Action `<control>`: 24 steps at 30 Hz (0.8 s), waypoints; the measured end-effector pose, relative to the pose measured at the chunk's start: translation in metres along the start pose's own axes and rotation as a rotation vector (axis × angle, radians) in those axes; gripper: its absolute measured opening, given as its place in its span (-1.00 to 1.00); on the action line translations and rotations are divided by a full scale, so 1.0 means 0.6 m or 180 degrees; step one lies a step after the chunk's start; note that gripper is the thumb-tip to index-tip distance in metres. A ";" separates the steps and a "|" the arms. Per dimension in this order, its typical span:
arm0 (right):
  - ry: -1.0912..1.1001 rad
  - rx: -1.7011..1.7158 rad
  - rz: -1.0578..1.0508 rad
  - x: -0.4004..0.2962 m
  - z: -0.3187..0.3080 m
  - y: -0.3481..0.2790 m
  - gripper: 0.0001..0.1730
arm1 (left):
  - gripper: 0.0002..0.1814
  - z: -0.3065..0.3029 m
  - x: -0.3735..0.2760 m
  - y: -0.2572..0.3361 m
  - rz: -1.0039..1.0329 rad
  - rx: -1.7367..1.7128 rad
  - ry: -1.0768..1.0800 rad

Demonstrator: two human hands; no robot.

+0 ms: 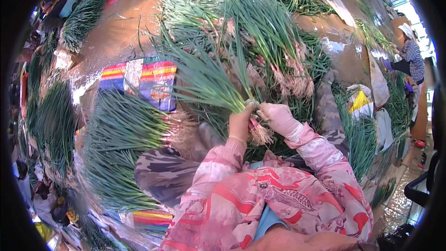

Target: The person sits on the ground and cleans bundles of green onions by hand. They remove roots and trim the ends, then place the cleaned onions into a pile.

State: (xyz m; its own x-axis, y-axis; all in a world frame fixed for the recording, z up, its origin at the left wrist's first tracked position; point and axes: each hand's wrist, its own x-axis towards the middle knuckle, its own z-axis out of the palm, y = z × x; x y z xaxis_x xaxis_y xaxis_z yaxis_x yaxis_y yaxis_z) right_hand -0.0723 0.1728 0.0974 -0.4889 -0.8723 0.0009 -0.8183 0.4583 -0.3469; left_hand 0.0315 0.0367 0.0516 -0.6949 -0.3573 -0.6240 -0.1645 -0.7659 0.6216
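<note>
My left hand [240,122] is wrapped around the lower stems of a bunch of green onions [221,90]. The leaves fan out up and to the left, and pale roots hang below my fingers. Close against the same stems, my right hand [278,116], in a pale thin glove, has its fingers pinched on a small pale strip [253,103] around the bunch. Fingers partly hide the strip, so its material is unclear. Beyond my hands lies a large heap of loose green onions [258,17], roots toward me on the right side.
Green onion bunches [129,122] are stacked on a striped woven sack [158,82] to my left. My camouflage-clad leg [167,176] is beside them. More onions [360,143] lie on the right. Wet brown floor [115,35] stretches ahead. A person in a white hat [413,54] sits at far right.
</note>
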 end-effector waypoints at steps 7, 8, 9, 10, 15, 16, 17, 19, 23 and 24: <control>-0.0609 0.2743 0.1041 -0.016 0.059 0.034 -0.43 | -0.73 -0.021 0.006 -0.032 -0.0592 -0.0218 -0.0061; -0.0388 0.2997 0.1330 0.000 0.067 0.026 -0.42 | -0.74 -0.020 0.001 -0.033 -0.0549 -0.0389 -0.0042; -0.0148 0.3256 0.1627 0.022 0.075 0.009 -0.41 | -0.74 -0.021 0.002 -0.037 -0.0509 -0.0361 -0.0077; 0.0124 0.3541 0.1595 0.042 0.089 0.002 -0.40 | -0.74 -0.026 0.007 -0.045 -0.0470 -0.0331 -0.0113; 0.0763 0.4211 0.2308 0.098 0.115 -0.005 -0.68 | -0.74 -0.014 -0.002 -0.028 -0.0367 0.0145 0.0197; 0.0746 0.4707 0.2672 0.095 0.114 -0.012 -0.77 | -0.75 -0.017 0.001 -0.030 -0.0369 0.0092 0.0218; 0.0940 0.5059 0.2880 0.095 0.118 -0.016 -0.78 | -0.76 -0.023 0.006 -0.036 -0.0370 0.0041 0.0237; 0.1344 0.5727 0.3288 0.093 0.124 -0.020 -0.80 | -0.77 -0.024 0.007 -0.041 -0.0419 -0.0105 0.0270; 0.2197 0.6292 0.2735 0.094 0.114 -0.033 -0.81 | -0.76 -0.025 0.023 -0.060 -0.0545 -0.0653 0.0182; 0.2260 0.6360 0.2899 0.096 0.104 -0.033 -0.81 | -0.76 -0.027 0.024 -0.058 -0.0511 -0.0610 0.0154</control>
State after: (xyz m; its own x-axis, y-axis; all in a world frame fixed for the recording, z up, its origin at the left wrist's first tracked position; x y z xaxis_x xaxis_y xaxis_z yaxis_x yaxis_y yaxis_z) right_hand -0.0652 0.1027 0.0457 -0.7839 -0.2277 -0.5777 0.6008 -0.5128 -0.6132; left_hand 0.0385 0.0493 0.0132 -0.6356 -0.2445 -0.7323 -0.1312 -0.9005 0.4145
